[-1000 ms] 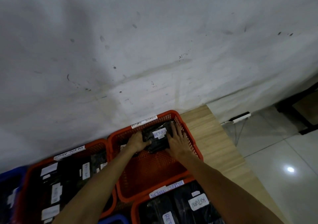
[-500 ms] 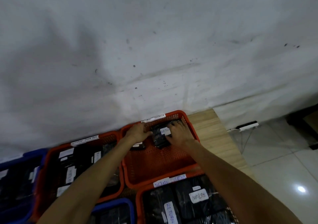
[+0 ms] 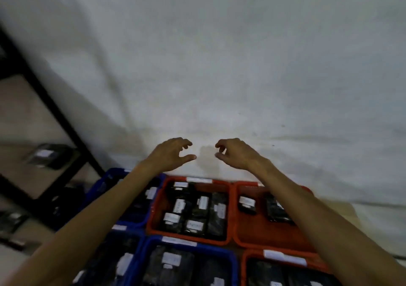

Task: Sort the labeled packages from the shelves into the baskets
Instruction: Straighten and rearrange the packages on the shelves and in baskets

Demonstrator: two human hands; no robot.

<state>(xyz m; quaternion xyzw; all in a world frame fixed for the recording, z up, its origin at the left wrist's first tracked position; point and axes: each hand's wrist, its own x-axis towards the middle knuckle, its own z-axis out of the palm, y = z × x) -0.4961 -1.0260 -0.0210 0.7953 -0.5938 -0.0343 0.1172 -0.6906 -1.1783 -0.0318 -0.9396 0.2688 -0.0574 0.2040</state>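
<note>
The whole view is smeared with motion blur, so the writing on the white labels (image 3: 178,205) of the black wrapped packages (image 3: 216,213) cannot be read. The right forearm (image 3: 292,200) covers part of the far right orange plastic basket (image 3: 248,239). The near blue plastic basket (image 3: 228,257) and near orange basket (image 3: 248,261) run off the bottom edge. The black metal shelf frame (image 3: 57,112) on the left is cut by the picture's edge, its packages mere smudges.

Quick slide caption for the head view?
Both empty hands, left hand and right hand, raised above red baskets of labeled packages.
</note>
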